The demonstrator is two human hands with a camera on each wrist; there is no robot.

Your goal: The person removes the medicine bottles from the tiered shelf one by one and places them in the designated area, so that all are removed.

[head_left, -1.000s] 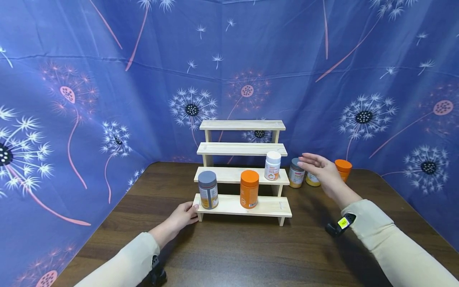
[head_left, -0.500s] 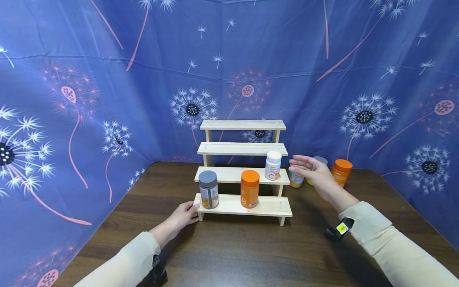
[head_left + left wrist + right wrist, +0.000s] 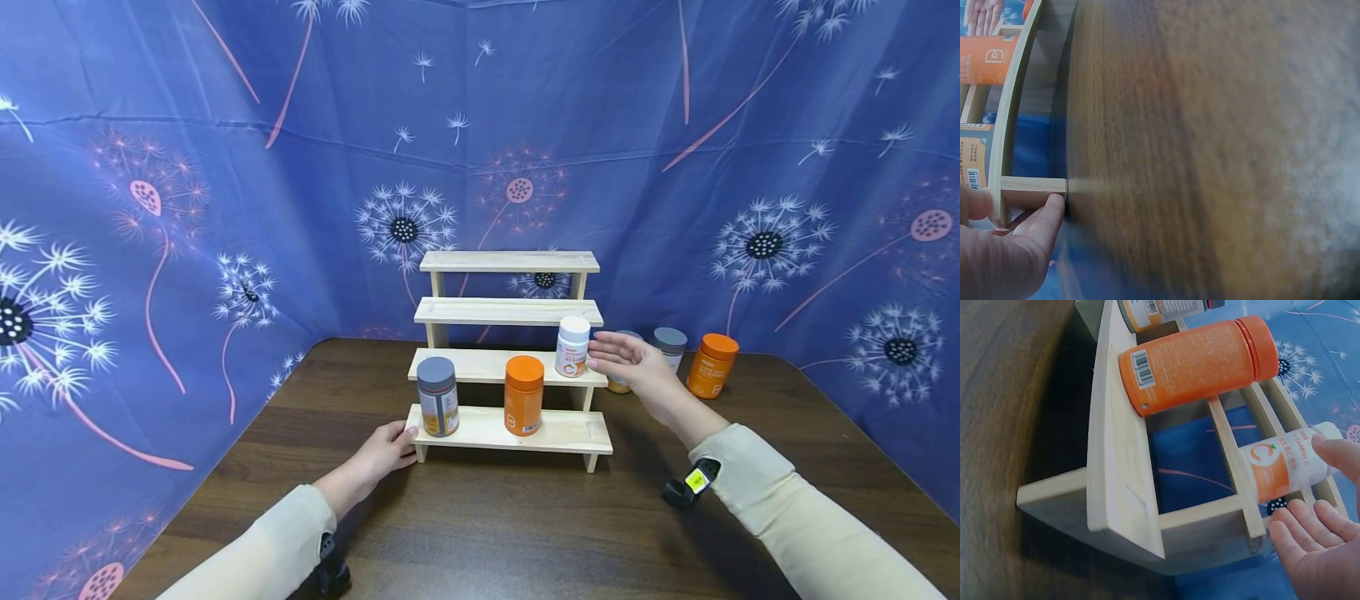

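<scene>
A four-tier wooden step rack (image 3: 517, 431) stands on a dark wooden table. Its bottom tier carries a grey-lidded bottle (image 3: 437, 397) and an orange bottle (image 3: 523, 395); a white bottle (image 3: 572, 347) stands on the second tier. My left hand (image 3: 386, 446) holds the rack's front left leg (image 3: 1034, 190), pinched between thumb and a finger. My right hand (image 3: 626, 358) hovers open just right of the white bottle (image 3: 1285, 465), fingers (image 3: 1319, 550) straight and palm facing it. I cannot tell whether it touches the bottle.
On the table right of the rack stand a grey-lidded bottle (image 3: 669, 346) and an orange bottle (image 3: 712, 365); a third bottle (image 3: 617, 385) is mostly hidden behind my right hand. Blue dandelion-print cloth walls the table on three sides.
My right hand has moved left from the bottles on the table to beside the white bottle, uncovering the grey-lidded bottle. The left hand has stayed on the rack.
</scene>
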